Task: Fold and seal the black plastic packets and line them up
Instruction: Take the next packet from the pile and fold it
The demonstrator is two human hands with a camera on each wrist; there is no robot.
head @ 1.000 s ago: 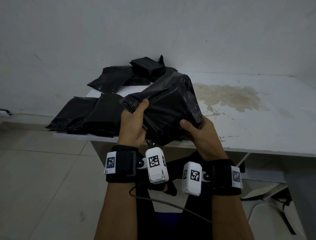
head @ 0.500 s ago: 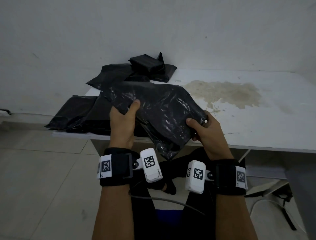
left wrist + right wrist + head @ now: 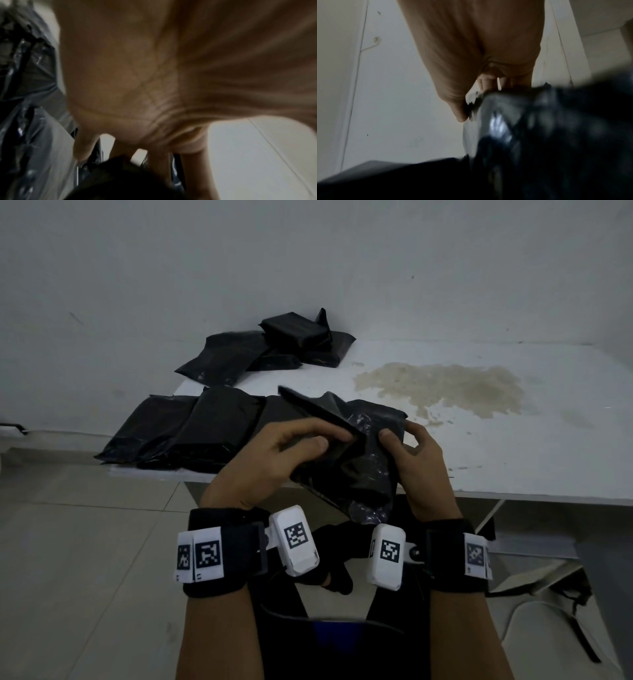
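A crumpled black plastic packet (image 3: 356, 470) hangs at the near edge of the white table (image 3: 513, 460), held between both hands. My left hand (image 3: 308, 440) pinches its raised flap (image 3: 315, 410) between thumb and fingers. My right hand (image 3: 407, 446) grips the packet's right side, thumb on top. Both wrist views are blurred; the right wrist view shows glossy black plastic (image 3: 547, 121) against my fingers (image 3: 488, 81). A row of flat black packets (image 3: 191, 429) lies at the table's left front. A loose pile of black packets (image 3: 274, 347) sits at the back.
A brownish stain (image 3: 442, 385) marks the table's middle right. The wall (image 3: 308, 261) rises right behind the table. Pale floor tiles (image 3: 85, 559) lie to the left. A cable and dark things (image 3: 565, 594) lie under the table at right.
The packet has come down from chest height to the table edge and been turned. My left hand shifted from its left side to pinching the raised flap; my right stayed on the right side.
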